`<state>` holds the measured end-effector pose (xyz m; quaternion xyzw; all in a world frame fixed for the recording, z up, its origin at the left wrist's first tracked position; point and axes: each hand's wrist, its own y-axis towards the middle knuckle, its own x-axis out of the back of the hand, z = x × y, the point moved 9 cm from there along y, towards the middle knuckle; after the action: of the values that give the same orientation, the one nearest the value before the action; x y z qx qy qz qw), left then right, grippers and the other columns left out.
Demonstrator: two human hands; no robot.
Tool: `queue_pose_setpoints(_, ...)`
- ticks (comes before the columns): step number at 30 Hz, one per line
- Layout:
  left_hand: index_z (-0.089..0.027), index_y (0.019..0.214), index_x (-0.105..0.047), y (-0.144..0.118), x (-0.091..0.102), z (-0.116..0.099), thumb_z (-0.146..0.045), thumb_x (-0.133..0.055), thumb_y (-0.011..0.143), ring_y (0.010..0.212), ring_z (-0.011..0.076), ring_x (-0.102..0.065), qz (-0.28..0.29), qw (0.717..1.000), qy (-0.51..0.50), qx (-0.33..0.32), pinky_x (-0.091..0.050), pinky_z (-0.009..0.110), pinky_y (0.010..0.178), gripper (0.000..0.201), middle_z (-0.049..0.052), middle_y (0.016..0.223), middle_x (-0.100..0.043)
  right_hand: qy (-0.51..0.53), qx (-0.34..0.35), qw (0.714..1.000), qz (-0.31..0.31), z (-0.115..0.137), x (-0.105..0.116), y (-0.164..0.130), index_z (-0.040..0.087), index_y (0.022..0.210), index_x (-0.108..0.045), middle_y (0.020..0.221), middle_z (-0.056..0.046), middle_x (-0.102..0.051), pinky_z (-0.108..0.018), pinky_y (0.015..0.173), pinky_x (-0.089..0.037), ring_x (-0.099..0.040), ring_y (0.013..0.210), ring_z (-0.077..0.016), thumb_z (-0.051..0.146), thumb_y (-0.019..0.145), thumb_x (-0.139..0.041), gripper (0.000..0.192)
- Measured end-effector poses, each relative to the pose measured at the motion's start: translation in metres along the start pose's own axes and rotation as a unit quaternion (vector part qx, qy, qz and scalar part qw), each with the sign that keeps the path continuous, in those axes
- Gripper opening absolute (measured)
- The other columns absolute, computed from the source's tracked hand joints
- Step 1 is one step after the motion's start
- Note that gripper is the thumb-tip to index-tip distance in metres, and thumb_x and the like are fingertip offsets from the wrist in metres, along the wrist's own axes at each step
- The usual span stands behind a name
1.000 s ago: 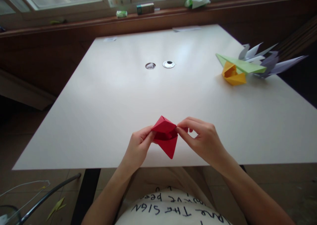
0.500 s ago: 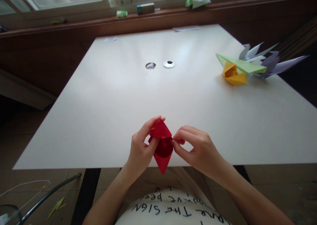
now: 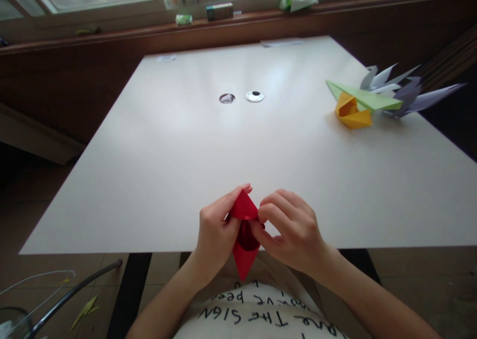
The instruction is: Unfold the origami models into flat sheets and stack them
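Observation:
A red folded paper [image 3: 245, 206] with pointed ends and a hollow middle is held over the table's near edge. My left hand [image 3: 218, 229] grips its left side, thumb at the opening and fingers behind the upper point. On the right side, my right hand [image 3: 292, 227] pinches the paper's edge, its thumb reaching into the opening and the index finger curled outside. The lower point hangs towards my lap. Parts of both sides are hidden by my fingers.
On the white table [image 3: 179, 155], an orange folded paper [image 3: 352, 113], a light green folded paper [image 3: 367, 96] and purple paper cranes [image 3: 410, 98] stand at the right. Two round cable holes [image 3: 254, 96] lie towards the back. A small box [image 3: 219, 12] sits on the windowsill.
The red paper has moved slightly down, nearer my body. My right thumb has gone from the paper's outer right edge into its opening, and the right hand is closer to the left.

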<state>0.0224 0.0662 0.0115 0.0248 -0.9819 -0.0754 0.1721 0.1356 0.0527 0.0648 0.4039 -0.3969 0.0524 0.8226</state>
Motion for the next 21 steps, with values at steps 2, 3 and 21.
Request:
queue_pose_setpoints(2,-0.022,0.110,-0.063,-0.002,-0.004,0.000,-0.006,-0.047,0.077,0.101,0.0187,-0.062,0.014,1.000,-0.002,0.002,-0.049,0.030,0.088,0.040,0.001,0.110,-0.067,-0.007,0.024,0.999,-0.026,0.002,0.001,-0.003,0.022,0.063,-0.043,0.060,0.001,-0.053,-0.028,0.056,-0.040,-0.047,0.059,-0.0144,0.007,0.072,-0.052,0.020)
queue_pose_setpoints(3,-0.021,0.111,-0.062,-0.003,-0.006,0.000,-0.006,-0.046,0.077,0.103,0.0188,-0.061,0.022,1.000,-0.003,0.005,-0.049,0.030,0.089,0.040,0.002,0.111,-0.066,-0.006,0.030,0.999,-0.037,0.002,0.002,-0.005,0.022,0.067,-0.044,0.062,0.001,-0.054,-0.028,0.057,-0.041,-0.047,0.060,-0.0145,0.007,0.072,-0.053,0.019)
queue_pose_setpoints(21,-0.022,0.113,-0.058,-0.014,-0.024,-0.009,-0.002,-0.041,0.074,0.062,0.0120,-0.055,0.045,0.997,0.067,-0.023,-0.043,0.022,0.058,0.047,-0.001,0.081,-0.067,-0.063,0.000,0.995,-0.077,0.001,0.012,-0.004,0.022,0.102,-0.055,0.088,-0.005,-0.067,-0.033,0.068,-0.045,-0.061,0.078,-0.0201,0.006,0.073,-0.054,0.033)
